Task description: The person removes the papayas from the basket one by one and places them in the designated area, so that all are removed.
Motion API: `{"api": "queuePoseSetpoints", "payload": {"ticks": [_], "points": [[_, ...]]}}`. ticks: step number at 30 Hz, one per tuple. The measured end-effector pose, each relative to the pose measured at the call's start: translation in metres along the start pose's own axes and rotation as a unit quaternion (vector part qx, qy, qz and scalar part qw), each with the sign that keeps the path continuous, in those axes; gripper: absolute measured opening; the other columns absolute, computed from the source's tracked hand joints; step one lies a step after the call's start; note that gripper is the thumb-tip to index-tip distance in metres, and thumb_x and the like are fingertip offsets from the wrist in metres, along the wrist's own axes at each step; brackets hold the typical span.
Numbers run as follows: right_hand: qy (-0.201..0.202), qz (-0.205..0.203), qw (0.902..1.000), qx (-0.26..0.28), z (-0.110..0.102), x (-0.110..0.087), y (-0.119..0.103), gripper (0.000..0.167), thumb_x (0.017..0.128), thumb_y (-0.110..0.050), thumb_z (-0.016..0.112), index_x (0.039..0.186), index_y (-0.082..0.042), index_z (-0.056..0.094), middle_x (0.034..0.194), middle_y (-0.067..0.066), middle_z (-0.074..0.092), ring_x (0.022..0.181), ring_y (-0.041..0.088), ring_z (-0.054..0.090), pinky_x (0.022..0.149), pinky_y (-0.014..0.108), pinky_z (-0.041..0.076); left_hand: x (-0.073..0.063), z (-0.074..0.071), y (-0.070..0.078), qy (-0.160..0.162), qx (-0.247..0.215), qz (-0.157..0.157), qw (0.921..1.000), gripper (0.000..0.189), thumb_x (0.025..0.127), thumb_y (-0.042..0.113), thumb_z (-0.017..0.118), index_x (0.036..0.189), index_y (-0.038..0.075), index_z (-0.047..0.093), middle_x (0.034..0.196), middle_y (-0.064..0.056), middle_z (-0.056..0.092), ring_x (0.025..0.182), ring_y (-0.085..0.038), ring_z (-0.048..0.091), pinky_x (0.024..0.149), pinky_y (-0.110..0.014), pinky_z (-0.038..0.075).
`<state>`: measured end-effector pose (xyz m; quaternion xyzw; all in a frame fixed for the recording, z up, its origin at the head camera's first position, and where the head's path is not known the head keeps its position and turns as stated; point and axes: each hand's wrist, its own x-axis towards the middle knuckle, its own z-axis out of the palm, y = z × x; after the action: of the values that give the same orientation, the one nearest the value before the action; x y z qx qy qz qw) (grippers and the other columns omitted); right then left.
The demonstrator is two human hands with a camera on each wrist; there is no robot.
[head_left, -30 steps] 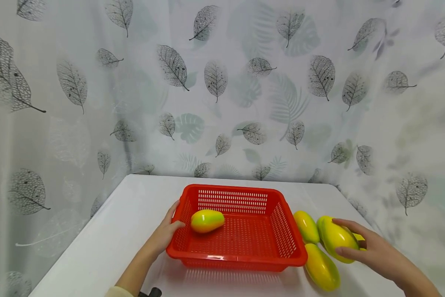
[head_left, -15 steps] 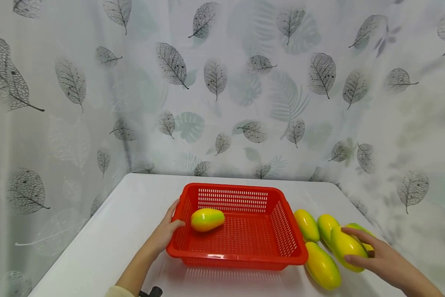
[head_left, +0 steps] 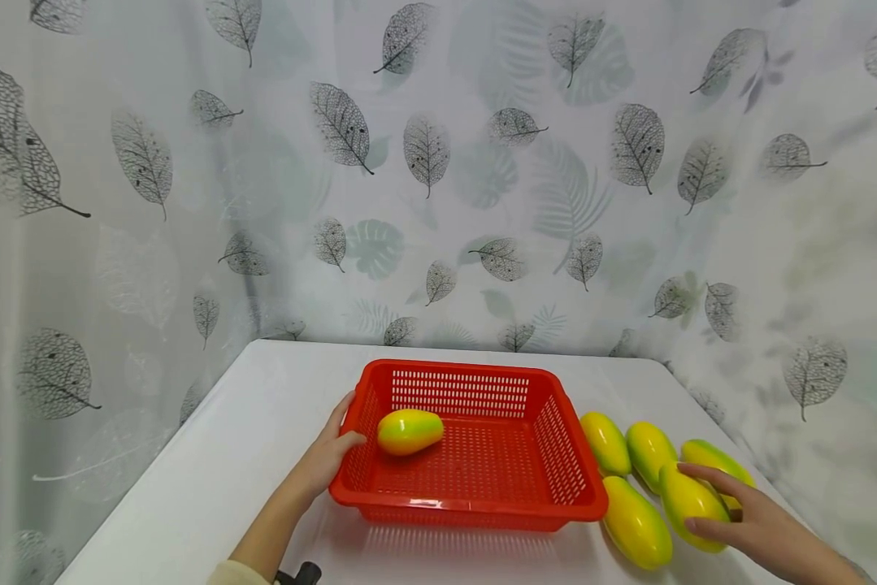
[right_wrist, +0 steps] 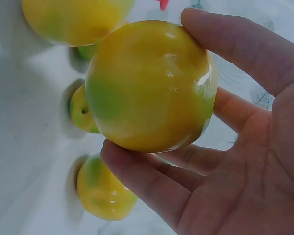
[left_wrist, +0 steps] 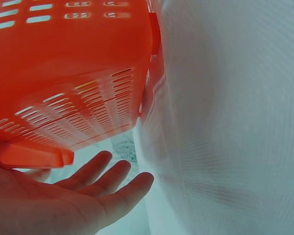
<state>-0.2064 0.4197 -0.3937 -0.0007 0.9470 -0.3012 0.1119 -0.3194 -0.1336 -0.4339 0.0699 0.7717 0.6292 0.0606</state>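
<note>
In the head view, the red plastic basket (head_left: 475,510) stands on the table, a yellow-green papaya (head_left: 410,431) lying inside at its left. My left hand (head_left: 325,459) holds the basket's left rim, thumb over it. Seen from the left wrist, that hand's other fingers (left_wrist: 110,178) stretch out below the rim, outside the slotted wall. At the right, my right hand (head_left: 753,520) holds another papaya (head_left: 690,505) between thumb and fingers. The right wrist view shows this papaya (right_wrist: 149,88) end-on, with the palm apart from it.
More papayas lie right of the basket: one by its wall (head_left: 605,443), one nearer me (head_left: 636,524), one behind the held papaya (head_left: 650,451), and one farther right (head_left: 716,459). A leaf-patterned curtain (head_left: 438,203) surrounds the white table (head_left: 211,479) at the back and sides.
My right hand has carried its papaya right and toward me, away from the papayas behind it, which show more fully now. The left hand and the basket have stayed in place.
</note>
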Motion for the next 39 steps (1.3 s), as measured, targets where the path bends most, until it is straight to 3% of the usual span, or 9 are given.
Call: {"api": "queuePoseSetpoints", "payload": {"ticks": [16,28,35,39], "points": [[-0.007,0.004,0.9999,0.012,0.012,0.007,0.01,0.078,0.099,-0.039,0.065,0.157,0.003,0.032,0.153,0.048,0.025,0.124,0.052,0.052,0.086,0.059,0.056,0.0,0.001,-0.001,0.001,-0.004,-0.003,1.0,0.076,0.099,0.012,0.048,0.167,0.018,0.013,0.159,-0.027,0.035,0.124,-0.045,0.06,0.09,-0.053,0.062],[-0.027,0.013,0.9985,0.046,0.02,0.011,0.014,0.078,0.1,-0.039,0.065,0.156,0.004,0.033,0.156,0.048,0.018,0.131,0.066,0.038,0.086,0.066,0.053,0.001,0.001,-0.002,0.0,0.004,-0.008,1.0,0.078,0.098,0.014,0.05,0.167,0.019,0.014,0.159,-0.026,0.036,0.127,-0.045,0.058,0.091,-0.052,0.062],[-0.038,0.019,0.9966,0.07,0.026,0.011,0.015,0.079,0.1,-0.037,0.066,0.156,0.005,0.031,0.154,0.048,0.023,0.122,0.052,0.054,0.087,0.06,0.056,0.0,0.0,0.0,0.004,0.004,-0.01,0.9999,0.077,0.098,0.014,0.05,0.166,0.02,0.014,0.159,-0.025,0.036,0.128,-0.044,0.058,0.092,-0.052,0.062],[-0.047,0.02,0.9952,0.084,0.028,0.01,0.014,0.079,0.1,-0.037,0.065,0.156,0.007,0.03,0.153,0.047,0.024,0.118,0.044,0.056,0.088,0.057,0.056,0.0,0.0,0.001,0.0,0.006,-0.005,1.0,0.078,0.098,0.014,0.05,0.167,0.019,0.013,0.16,-0.026,0.035,0.129,-0.045,0.056,0.092,-0.052,0.061]]}}
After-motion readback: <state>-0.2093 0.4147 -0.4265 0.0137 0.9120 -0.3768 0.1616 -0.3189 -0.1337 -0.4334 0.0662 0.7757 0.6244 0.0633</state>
